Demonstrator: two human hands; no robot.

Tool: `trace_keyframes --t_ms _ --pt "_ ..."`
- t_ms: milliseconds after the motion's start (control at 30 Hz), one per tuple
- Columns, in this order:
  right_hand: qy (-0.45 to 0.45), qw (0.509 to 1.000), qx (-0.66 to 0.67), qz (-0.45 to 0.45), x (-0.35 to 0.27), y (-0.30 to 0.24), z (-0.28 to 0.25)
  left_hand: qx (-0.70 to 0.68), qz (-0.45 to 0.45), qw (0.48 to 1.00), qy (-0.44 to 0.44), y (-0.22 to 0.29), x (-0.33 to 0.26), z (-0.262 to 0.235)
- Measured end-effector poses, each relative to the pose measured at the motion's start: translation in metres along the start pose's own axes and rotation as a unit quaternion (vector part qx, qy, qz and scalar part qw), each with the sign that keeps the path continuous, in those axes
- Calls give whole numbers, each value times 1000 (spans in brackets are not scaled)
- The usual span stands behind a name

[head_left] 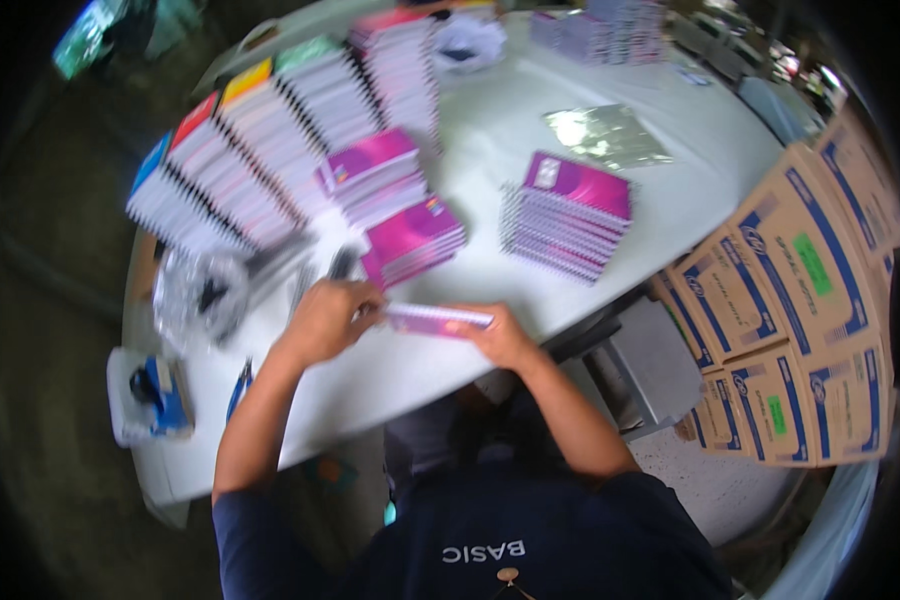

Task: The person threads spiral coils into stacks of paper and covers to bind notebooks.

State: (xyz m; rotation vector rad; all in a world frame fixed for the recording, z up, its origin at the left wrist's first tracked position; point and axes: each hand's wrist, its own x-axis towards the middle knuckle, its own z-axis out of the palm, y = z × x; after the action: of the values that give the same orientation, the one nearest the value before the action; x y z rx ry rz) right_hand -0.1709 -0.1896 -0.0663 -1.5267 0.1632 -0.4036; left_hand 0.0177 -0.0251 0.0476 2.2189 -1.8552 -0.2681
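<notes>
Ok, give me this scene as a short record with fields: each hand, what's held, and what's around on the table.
left hand: grips left end of notebook
right hand: grips its right end
notebook: purple, held flat just above table
nearby: purple stack to the right, smaller purple stacks ahead
far left: fanned row of spiral notebooks
right of table: cardboard boxes

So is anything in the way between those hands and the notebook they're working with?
No. Both hands already grip the purple notebook: the left hand at its left end, the right hand at its right end. Nothing visible lies between them.
</notes>
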Motion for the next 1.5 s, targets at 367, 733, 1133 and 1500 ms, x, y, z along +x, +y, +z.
trace_keyframes --t_ms 367,733,1133,1500 --pt "-13 984 -127 -123 -26 -11 23 239 -10 934 266 62 -24 8" --pt "-35 966 -137 -218 -47 -5 63 65 -146 898 410 -11 -80 148" --pt "18 945 -185 -268 -49 -8 54 86 68 956 271 60 -103 140" --pt "19 919 -250 -305 -41 -12 56 121 208 909 341 50 -81 120"
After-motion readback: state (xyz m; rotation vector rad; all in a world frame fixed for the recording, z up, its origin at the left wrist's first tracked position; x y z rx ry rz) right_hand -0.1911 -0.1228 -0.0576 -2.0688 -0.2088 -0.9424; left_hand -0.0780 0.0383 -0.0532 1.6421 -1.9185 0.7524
